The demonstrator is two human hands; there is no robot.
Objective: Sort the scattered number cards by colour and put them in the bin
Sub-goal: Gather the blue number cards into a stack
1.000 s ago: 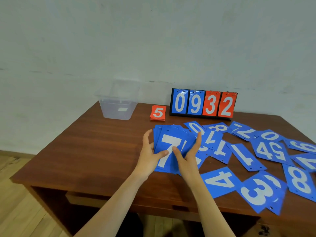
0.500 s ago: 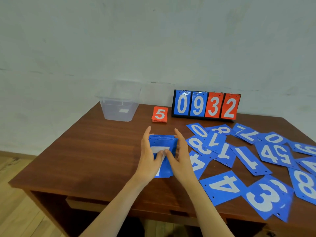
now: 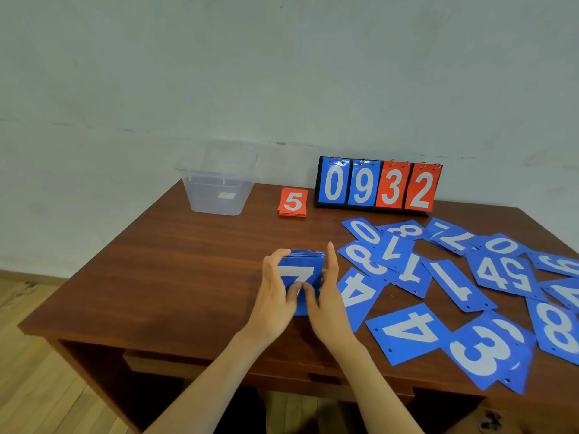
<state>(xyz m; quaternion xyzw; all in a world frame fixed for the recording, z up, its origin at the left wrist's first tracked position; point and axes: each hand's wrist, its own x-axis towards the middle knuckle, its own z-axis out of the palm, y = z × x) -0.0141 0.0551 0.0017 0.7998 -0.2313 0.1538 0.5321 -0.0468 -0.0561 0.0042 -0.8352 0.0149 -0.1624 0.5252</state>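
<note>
- Since 1 second earlier, the fanned blue cards under the hands had been pushed together into 1 squared blue stack point(image 3: 302, 270), and it had shifted left, clear of the scattered cards.
- At the far left of the wooden table point(image 3: 188, 261) stood the clear plastic bin point(image 3: 217, 189), apparently empty, well apart from both hands.
- Just right of the bin lay a tidy red stack point(image 3: 293, 203) with a 5 on top, so the red sorting looked done though not yet binned.
- The left hand point(image 3: 275, 296) was closed on the blue stack's left edge, fingers curled over the top corner and thumb pressed on the face.
- The stack showed a 7 on top and rested on the table between the palms.
- The right hand point(image 3: 326, 296) pressed flat against the stack's right edge, fingers straight and thumb on the face, clamping it.
- To the right, the loose blue cards point(image 3: 454, 277) lay overlapping, many upside down; behind them stood the flip scoreboard point(image 3: 377, 186) reading 0932.
- The step in hand seemed to be squaring up gathered blues; the next move likely called for freeing 1 hand to sweep in more loose cards while the other kept the stack aligned.
</note>
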